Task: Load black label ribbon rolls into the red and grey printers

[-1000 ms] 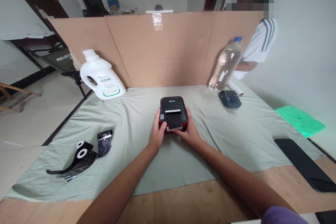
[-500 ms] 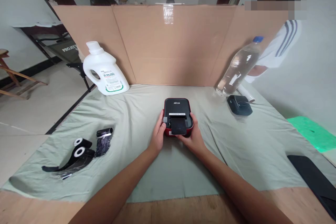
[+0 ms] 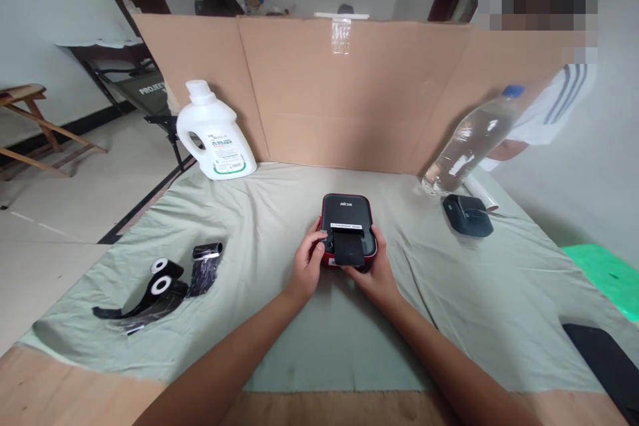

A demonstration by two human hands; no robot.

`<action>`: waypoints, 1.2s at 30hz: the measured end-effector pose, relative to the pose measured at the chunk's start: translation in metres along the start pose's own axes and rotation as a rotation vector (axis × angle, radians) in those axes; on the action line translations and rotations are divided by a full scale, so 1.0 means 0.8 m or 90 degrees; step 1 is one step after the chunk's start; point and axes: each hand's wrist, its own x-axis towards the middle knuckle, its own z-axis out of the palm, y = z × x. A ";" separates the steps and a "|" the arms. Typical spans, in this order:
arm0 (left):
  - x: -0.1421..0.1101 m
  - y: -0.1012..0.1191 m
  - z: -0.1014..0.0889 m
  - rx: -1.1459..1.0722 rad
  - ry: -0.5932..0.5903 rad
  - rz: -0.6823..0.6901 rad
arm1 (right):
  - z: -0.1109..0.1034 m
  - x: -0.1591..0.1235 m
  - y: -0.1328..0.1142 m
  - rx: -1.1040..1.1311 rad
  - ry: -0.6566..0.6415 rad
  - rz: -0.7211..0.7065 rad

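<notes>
A small black label printer (image 3: pixel 346 212) with red sides lies on the cloth in front of me. A strip of black label tape (image 3: pixel 349 249) comes out of the slot at its near end. My left hand (image 3: pixel 307 265) holds the printer's left side, with a finger laid over the top edge beside the slot and the thumb near the front corner. Around the right side and front corner, my right hand (image 3: pixel 377 269) is wrapped, its thumb under the tape's end. The underside of the printer is hidden.
Black ribbon rolls (image 3: pixel 167 283) with loose film lie at the left. A white detergent jug (image 3: pixel 215 136) and a tilted water bottle (image 3: pixel 469 143) stand by the cardboard screen (image 3: pixel 344 106). A dark device (image 3: pixel 468 216) and a phone (image 3: pixel 599 363) are at right; a person sits behind.
My left fingers have come up from the printer's side onto its top left edge. The right hand keeps its hold. The whole view has shifted slightly.
</notes>
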 end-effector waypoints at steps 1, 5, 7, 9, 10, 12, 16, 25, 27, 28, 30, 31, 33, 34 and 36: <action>0.001 -0.001 -0.001 -0.005 -0.005 0.005 | 0.001 0.000 0.000 -0.002 0.001 -0.002; 0.004 -0.003 -0.007 -0.007 -0.022 0.023 | 0.001 0.000 -0.003 -0.018 -0.001 -0.015; 0.005 -0.005 -0.009 0.004 -0.020 0.033 | 0.000 0.000 -0.005 -0.028 -0.005 -0.017; 0.006 -0.006 -0.009 0.015 -0.018 0.041 | 0.000 0.000 -0.005 -0.029 -0.008 -0.018; 0.007 -0.007 -0.009 0.020 -0.019 0.044 | 0.000 0.000 -0.006 -0.027 -0.009 -0.016; 0.008 -0.009 -0.009 0.025 -0.024 0.054 | 0.000 0.001 -0.006 -0.023 -0.011 -0.012; 0.013 -0.014 -0.009 0.022 -0.025 0.084 | 0.000 0.002 -0.004 -0.025 -0.011 -0.031; 0.026 -0.012 -0.020 0.064 -0.066 0.151 | -0.008 0.005 0.006 -0.080 -0.013 -0.054; 0.030 -0.010 -0.022 0.063 -0.088 0.162 | -0.009 0.006 0.006 -0.084 -0.011 -0.050; 0.032 -0.011 -0.023 0.058 -0.092 0.164 | -0.010 0.006 0.005 -0.084 -0.011 -0.047; 0.035 -0.012 -0.022 0.046 -0.086 0.168 | -0.010 0.006 0.004 -0.082 -0.014 -0.040; 0.036 -0.013 -0.021 0.044 -0.082 0.170 | -0.010 0.006 0.004 -0.081 -0.016 -0.034; 0.038 -0.015 -0.019 0.045 -0.078 0.176 | -0.010 0.006 0.004 -0.080 -0.018 -0.022; 0.039 -0.015 -0.019 0.047 -0.080 0.176 | -0.010 0.006 0.004 -0.080 -0.019 -0.017; 0.041 -0.014 -0.019 0.049 -0.086 0.173 | -0.010 0.007 0.005 -0.077 -0.021 -0.010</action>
